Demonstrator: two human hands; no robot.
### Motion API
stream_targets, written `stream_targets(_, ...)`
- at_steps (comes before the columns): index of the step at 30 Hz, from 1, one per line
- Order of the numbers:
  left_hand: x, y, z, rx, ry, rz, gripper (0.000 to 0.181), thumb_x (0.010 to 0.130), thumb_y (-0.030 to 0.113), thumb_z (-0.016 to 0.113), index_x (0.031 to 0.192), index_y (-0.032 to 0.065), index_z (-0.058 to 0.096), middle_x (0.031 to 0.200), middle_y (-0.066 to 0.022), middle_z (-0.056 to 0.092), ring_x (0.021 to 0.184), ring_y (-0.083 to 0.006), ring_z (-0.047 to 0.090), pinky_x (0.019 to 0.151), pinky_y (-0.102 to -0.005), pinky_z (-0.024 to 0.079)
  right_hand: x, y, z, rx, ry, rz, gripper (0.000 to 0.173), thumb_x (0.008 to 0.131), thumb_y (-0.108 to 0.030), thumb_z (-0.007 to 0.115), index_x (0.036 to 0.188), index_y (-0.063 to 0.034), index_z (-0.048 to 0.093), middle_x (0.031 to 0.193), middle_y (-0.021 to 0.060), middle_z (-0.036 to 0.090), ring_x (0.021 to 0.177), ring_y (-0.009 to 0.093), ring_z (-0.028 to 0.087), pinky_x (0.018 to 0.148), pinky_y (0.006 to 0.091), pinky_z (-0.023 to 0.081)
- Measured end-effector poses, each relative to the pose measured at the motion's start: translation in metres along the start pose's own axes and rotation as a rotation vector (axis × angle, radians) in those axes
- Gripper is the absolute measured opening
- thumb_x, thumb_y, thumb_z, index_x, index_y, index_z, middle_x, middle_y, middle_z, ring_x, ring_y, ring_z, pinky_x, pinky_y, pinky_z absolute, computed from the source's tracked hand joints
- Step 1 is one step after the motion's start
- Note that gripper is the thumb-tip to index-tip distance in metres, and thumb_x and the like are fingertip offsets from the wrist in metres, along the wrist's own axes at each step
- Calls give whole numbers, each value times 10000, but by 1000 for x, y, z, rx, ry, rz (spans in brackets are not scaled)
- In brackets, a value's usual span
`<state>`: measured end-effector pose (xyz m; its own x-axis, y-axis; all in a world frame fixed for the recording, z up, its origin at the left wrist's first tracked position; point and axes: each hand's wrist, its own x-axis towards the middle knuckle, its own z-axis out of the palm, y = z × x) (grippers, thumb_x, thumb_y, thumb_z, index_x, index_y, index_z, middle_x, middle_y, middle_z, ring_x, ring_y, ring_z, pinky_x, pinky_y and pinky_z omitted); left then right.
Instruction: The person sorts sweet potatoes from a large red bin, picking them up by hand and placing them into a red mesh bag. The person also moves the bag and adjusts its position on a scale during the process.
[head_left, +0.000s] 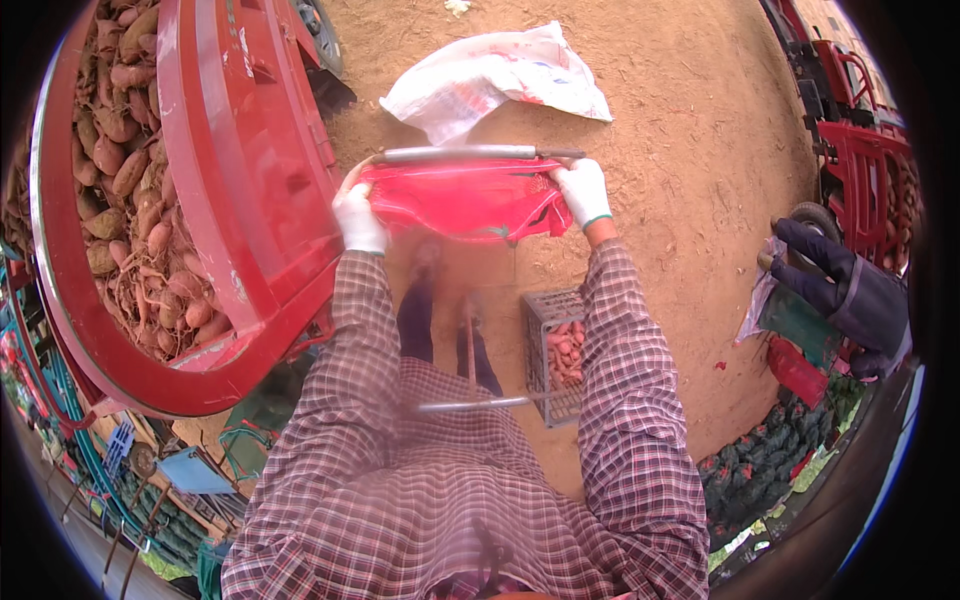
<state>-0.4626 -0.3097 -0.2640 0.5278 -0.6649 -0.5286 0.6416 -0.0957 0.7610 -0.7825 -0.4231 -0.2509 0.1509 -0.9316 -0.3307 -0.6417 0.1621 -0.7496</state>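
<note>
My left hand, in a white glove, grips the left end of a red mesh bag. The bag's right end is in my right hand, gloved in white with a green cuff edge. Between both hands the bag is spread beside a grey metal bar along its far edge. A second metal bar crosses nearer my body. Below my right forearm, a grey plastic crate on the ground holds sweet potatoes, partly hidden by my sleeve.
At left stands a red truck bed heaped with sweet potatoes. A white woven sack lies on the dirt ahead. At right, a person bends near a red cart. Filled dark net bags lie at lower right.
</note>
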Motion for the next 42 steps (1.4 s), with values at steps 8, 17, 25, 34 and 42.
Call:
stream_targets(8, 20, -8, -10, 191, -49, 33, 317, 928, -17, 501, 1167, -46, 705, 1097, -116, 721, 970, -175, 679, 865, -270, 545, -5, 2, -13, 76, -126, 43, 348, 885, -238, 649, 1116, 0, 754, 977, 209, 756, 890, 239, 728, 803, 327, 544)
stream_targets(17, 3, 0, -4, 282, -75, 181, 384, 893, -50, 515, 1233, -50, 695, 1114, -99, 721, 953, -133, 666, 851, -248, 528, -20, -35, -29, 192, -239, 86, 394, 904, -261, 700, 1176, 24, 724, 1087, 137, 763, 991, 192, 702, 876, 318, 531)
stream_targets(25, 11, 7, 5, 110, 4, -50, 410, 906, 7, 428, 1253, -67, 633, 1149, -165, 696, 1026, -256, 686, 914, -380, 563, -8, -47, -27, -9, -242, 154, 356, 879, -95, 624, 1181, 74, 704, 927, 94, 742, 807, 113, 653, 771, 291, 520)
stream_targets(34, 19, -16, -9, -177, -34, -161, 330, 964, 48, 468, 1225, -32, 654, 1135, -160, 711, 1005, -262, 700, 893, -389, 582, 0, -21, -14, 34, -121, 117, 345, 858, -57, 641, 1158, 99, 703, 939, 106, 743, 808, 110, 656, 723, 261, 521)
stream_targets(42, 28, -27, -8, -257, -129, -148, 341, 1013, 112, 442, 1283, 0, 618, 1214, -165, 690, 1090, -294, 677, 972, -445, 555, 22, 30, 23, 196, 6, 179, 255, 923, -31, 637, 1151, 64, 701, 906, 68, 736, 743, 99, 637, 680, 246, 510)
